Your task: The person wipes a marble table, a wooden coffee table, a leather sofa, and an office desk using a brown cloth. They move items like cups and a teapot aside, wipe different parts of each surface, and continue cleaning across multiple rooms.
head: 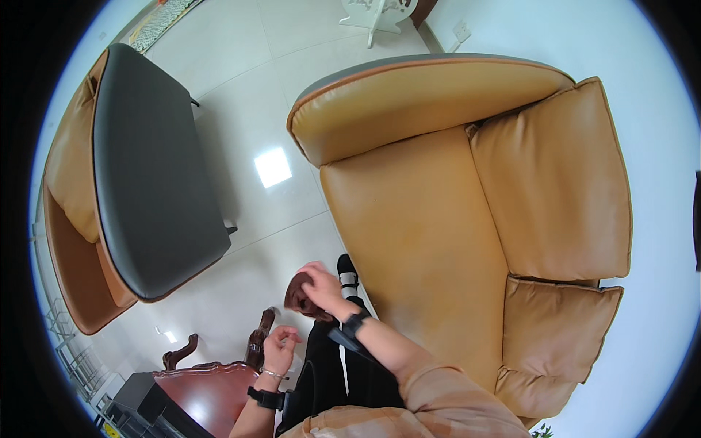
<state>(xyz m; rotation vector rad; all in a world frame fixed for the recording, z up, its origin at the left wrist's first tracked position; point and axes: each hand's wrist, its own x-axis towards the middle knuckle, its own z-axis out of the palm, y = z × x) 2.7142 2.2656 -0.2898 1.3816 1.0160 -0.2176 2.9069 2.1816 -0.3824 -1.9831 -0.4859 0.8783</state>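
Note:
My right hand (320,284) grips a dark brown cloth or soft item (300,293) above my legs, beside the tan leather sofa (416,219). What exactly the brown item is cannot be told. To the lower left, my left hand (280,349) hangs with its fingers loosely curled and apart, holding nothing that shows. It is near the carved leg (257,339) of a dark wooden table (213,391). Both wrists wear black straps.
A grey-backed leather armchair (153,175) stands on the left, across the tiled floor (246,219). Tan cushions (553,186) lean along the sofa's right side. At the top stands a white openwork stand (378,13). Black boxes (139,399) are at lower left.

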